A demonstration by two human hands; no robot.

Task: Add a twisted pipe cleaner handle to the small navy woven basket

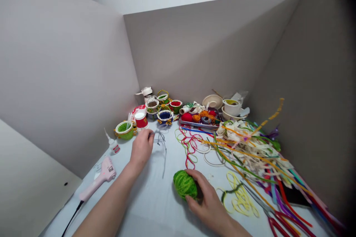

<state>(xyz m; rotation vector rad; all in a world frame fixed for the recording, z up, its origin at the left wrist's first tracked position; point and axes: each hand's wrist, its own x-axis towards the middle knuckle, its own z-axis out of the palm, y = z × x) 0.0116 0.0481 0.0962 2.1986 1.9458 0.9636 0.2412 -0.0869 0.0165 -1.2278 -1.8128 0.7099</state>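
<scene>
A round piece wound in bright green yarn [184,185] lies near the front middle, and my right hand [207,202] grips its right side between thumb and fingers. Farther off on the left, my left hand [143,146] is closed in a pinch on thin grey yarn [164,148]. The yarn dangles in loose loops to the right of the fingers, one end trailing down over the table. Right of my right hand is a loose tangle of pale yellow yarn [243,200].
At left are a pink glue gun [97,181] and a glue bottle [114,146]. Small yarn baskets [165,117] stand at the back beside a tray [200,124] of yarn balls. Red-handled scissors [280,218] and a heap of cords [253,148] fill the right.
</scene>
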